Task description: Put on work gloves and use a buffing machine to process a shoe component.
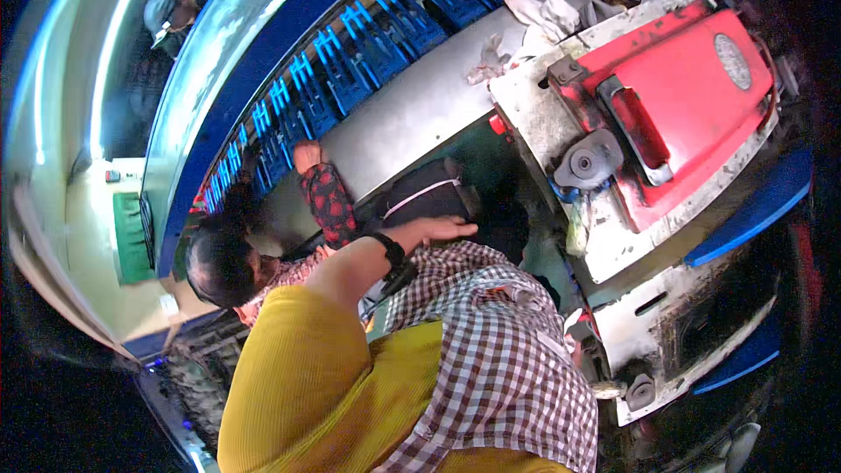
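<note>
My left hand point(438, 229) is stretched out over the checkered cloth point(508, 333) on my lap, fingers straight and nothing visibly held. A black watch point(396, 261) is on its wrist, below a rolled yellow sleeve point(298, 377). Just beyond the hand is a dark bundle point(425, 194) with a pale band across it; I cannot tell exactly what it is. My right hand does not show. To the right stands a red machine point(692, 79) on a worn white base, with a grey round knob point(589, 162) at its near corner.
A co-worker point(223, 263) sits close on my left, a patterned sleeve point(328, 201) reaching to the metal bench point(412, 114). Blue racks point(355, 52) line the bench's far side. Crumpled pale cloth point(547, 17) lies beside the machine. Another white machine plate point(653, 307) is at lower right.
</note>
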Demonstrator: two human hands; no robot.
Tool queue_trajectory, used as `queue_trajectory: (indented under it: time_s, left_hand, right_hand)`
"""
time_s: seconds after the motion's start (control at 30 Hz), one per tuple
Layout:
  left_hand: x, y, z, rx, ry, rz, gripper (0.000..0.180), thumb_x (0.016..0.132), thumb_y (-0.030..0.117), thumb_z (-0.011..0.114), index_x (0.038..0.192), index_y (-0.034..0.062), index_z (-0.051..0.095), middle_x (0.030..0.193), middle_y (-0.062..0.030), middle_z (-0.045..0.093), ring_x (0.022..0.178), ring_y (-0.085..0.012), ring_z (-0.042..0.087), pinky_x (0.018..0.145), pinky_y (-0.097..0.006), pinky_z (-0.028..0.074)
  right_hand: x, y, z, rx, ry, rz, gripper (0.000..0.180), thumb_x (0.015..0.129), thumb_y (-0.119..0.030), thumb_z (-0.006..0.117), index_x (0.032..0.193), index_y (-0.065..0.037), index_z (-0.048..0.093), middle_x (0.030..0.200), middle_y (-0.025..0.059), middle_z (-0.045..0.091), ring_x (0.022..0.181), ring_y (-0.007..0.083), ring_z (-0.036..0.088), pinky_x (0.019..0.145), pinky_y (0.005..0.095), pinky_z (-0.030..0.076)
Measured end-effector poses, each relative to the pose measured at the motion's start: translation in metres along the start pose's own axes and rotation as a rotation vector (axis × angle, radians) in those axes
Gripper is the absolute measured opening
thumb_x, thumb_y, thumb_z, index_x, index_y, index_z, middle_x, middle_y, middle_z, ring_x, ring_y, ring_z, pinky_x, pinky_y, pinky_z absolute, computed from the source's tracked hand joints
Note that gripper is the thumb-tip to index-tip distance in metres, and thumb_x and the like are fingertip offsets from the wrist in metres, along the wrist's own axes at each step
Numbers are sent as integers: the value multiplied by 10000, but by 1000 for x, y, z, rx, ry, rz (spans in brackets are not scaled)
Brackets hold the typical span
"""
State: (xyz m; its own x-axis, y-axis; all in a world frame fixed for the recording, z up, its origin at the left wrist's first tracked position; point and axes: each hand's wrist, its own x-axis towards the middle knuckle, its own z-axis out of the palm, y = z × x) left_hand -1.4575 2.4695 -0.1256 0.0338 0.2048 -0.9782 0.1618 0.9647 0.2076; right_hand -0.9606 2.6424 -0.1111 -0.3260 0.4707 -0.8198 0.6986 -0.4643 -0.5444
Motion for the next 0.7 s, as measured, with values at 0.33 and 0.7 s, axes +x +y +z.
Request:
queue_trajectory:
  time_s: [0.33, 0.7]
  left_hand:
    - [126, -106, -82, -99, 509, -236, 1498, 636, 637, 899, 1672, 93, -36, 1707, -300, -42, 1573, -478, -124, 1256, -644, 33]
    - [138, -119, -86, 84, 561, -213, 1577, 489, 644, 962, 1678, 179, 36, 1721, -205, 116, 1577, -426, 156, 1165, -745, 294]
  right_hand:
    - [-19, 13, 53, -60, 57, 186, 401, 950, -71, 653, 1339, -16, 571, 1130, 82, 696, 1011, 192, 644, 933, 334, 510]
    - [-23, 13, 53, -128, 65, 294, 407, 952, -60, 650, 1345, 1, 563, 1148, 83, 694, 1019, 194, 642, 937, 338, 508]
